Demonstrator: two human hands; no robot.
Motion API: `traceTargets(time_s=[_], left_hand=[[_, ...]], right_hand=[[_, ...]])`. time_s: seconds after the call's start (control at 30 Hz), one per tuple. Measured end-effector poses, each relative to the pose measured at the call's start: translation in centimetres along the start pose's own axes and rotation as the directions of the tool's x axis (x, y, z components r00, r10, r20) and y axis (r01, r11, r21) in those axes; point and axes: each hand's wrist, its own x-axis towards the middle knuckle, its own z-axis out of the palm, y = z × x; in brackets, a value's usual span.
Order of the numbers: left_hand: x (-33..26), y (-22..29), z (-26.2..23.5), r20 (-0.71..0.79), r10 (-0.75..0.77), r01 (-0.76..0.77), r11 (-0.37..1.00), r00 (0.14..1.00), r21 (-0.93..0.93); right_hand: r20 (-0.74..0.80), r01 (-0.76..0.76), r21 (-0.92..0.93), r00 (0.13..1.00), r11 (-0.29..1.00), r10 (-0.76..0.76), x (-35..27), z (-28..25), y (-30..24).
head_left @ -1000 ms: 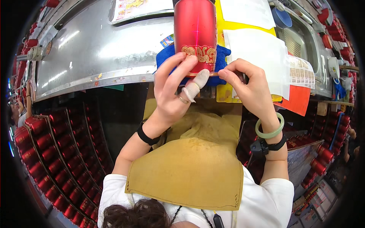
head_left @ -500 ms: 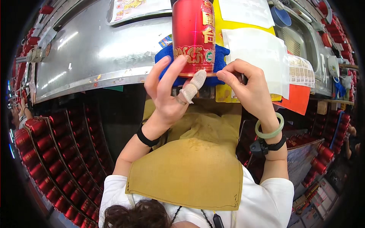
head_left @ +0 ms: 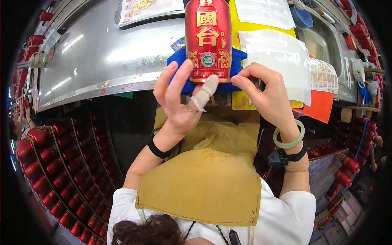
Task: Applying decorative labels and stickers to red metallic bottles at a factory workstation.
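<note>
A glossy red bottle (head_left: 208,45) with raised gold characters and a round green-and-white emblem rests on a blue cloth (head_left: 238,57) at the worktop's edge. Its gold-rimmed end points toward me. My left hand (head_left: 179,100) has its fingers stretched and spread along the bottle's left side. A white fabric finger cover on one of its digits touches the rim. At the right end of that rim, my right hand (head_left: 265,90) is closed, thumb and index finger pinched together. Whatever lies in this pinch is too small to make out.
White sheets (head_left: 273,61) lie over a yellow sheet to the right, beside small printed labels (head_left: 324,77) and a red-orange sheet (head_left: 316,107). A metal tray (head_left: 151,14) sits at the back. Racks of red bottles (head_left: 69,175) stand below left. A blue bowl (head_left: 302,18) is far right.
The bottle has turned about its long axis, bringing its gold characters and emblem from the right side to the middle. My left hand has shifted slightly left; my right hand has barely moved.
</note>
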Motion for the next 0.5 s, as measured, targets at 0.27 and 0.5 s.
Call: traceTargets(time_s=[0.27, 0.5], left_hand=[[-1.4, -0.9, 0.3, 0.117, -0.440, 0.434, 0.743, 0.890, -0.508], [1.2, 1.2, -0.4, 0.024, -0.077, 0.078, 0.996, 0.997, -0.052]], right_hand=[[-0.003, 0.032, -0.001, 0.999, 1.000, -0.032, 0.0, 0.0, -0.8], [-0.003, 0.021, -0.017, 1.000, 1.000, -0.021, 0.0, -0.2, -0.4]])
